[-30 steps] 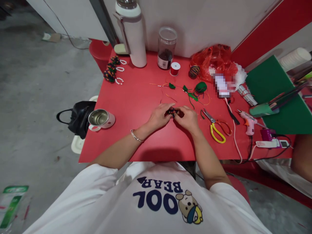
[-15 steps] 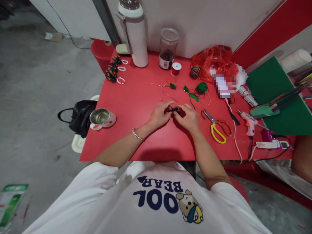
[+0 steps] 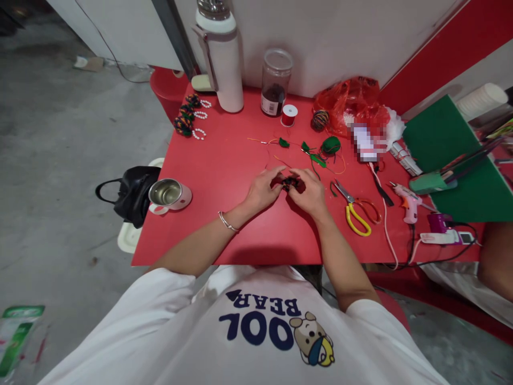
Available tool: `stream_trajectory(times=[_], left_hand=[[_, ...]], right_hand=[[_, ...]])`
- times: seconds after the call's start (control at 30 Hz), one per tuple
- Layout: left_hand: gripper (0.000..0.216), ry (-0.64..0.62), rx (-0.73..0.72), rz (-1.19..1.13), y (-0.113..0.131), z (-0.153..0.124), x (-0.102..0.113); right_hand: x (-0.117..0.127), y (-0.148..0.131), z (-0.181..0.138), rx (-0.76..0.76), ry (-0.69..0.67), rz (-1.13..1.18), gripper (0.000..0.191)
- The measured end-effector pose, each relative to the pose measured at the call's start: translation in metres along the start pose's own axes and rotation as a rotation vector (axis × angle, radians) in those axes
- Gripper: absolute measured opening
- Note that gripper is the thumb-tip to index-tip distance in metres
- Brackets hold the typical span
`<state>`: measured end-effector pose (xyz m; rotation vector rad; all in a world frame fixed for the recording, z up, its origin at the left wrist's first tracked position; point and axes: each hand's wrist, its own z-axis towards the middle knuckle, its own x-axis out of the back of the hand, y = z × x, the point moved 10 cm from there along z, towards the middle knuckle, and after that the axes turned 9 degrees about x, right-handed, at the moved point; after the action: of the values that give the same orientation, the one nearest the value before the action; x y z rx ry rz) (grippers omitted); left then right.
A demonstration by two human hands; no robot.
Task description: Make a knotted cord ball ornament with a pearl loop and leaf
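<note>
Between my two hands is a small dark multicoloured yarn piece (image 3: 289, 183), partly covered by the fingers. My left hand (image 3: 264, 188) pinches its left side, thumb and fingertips closed on it. From the other side my right hand (image 3: 310, 193) grips it the same way. Beyond the hands lie a ball of green yarn (image 3: 331, 145), small green knitted pieces (image 3: 284, 143) and loose orange thread. To the right of my right hand rest scissors (image 3: 352, 207) with one yellow and one orange handle.
A steel mug (image 3: 170, 194) stands at the left edge of the red table (image 3: 216, 171). Yarn pieces with white bead loops (image 3: 199, 114), a large white flask (image 3: 228, 64), a jar (image 3: 276, 83) and a red spool (image 3: 289, 115) line the back. A pink glue gun (image 3: 409, 203) lies right.
The yarn piece has been turned slightly between my fingers and shows a little more to the right. Both hands stay in nearly the same place.
</note>
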<state>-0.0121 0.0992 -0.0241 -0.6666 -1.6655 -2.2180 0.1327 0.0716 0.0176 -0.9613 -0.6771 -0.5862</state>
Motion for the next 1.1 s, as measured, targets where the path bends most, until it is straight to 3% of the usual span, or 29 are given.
stream_trajectory(times=[0.3, 0.5, 0.73, 0.97, 1.1], left_hand=[[0.052, -0.014, 0.004, 0.022, 0.002, 0.001, -0.002], [0.053, -0.012, 0.020, 0.086, -0.001, 0.001, -0.003], [0.050, 0.018, -0.020, -0.019, 0.000, -0.002, 0.002], [0.056, -0.074, -0.013, 0.092, 0.003, 0.001, -0.005], [0.056, -0.031, -0.041, 0.068, 0.008, 0.001, 0.001]], right_hand=[[-0.010, 0.010, -0.003, -0.013, -0.027, 0.049, 0.059], [0.000, 0.017, -0.001, -0.053, -0.005, 0.072, 0.064], [0.014, 0.057, -0.006, -0.239, 0.119, 0.245, 0.033], [0.003, 0.040, -0.003, -0.161, -0.075, 0.082, 0.025], [0.010, 0.041, -0.003, -0.192, -0.035, 0.075, 0.031]])
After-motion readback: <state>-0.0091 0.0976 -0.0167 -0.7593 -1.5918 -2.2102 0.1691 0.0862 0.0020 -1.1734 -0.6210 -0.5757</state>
